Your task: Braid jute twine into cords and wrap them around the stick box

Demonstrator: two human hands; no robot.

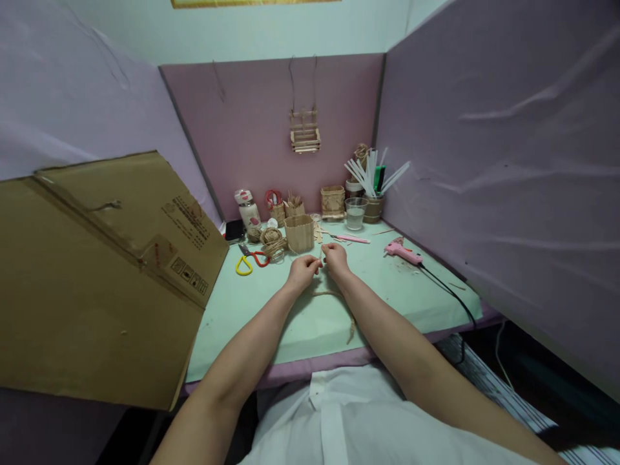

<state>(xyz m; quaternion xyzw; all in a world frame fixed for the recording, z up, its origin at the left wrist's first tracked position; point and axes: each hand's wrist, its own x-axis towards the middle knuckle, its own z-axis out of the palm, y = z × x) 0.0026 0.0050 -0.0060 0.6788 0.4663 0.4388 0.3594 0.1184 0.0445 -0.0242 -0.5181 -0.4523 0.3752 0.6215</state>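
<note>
Brown pot (372, 210) w/ white sticks (371, 171), next to clear cup (356, 208) part-full of liquid (355, 222). Pale green tabletop (397, 284), pink wall (256, 123) behind. L hand (303, 271) & R hand (336, 259) pinch thin tan strand (320, 254) over tabletop ctr; exact grip hard to see. Tan cord (352, 328) lies nearer wearer, partly hidden by R forearm (392, 329).

tan cord (327, 293), pink glue gun (405, 252)

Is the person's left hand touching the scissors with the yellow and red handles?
Apart. The head view shows a strip of bare green tabletop between the left hand and the scissors.
</note>
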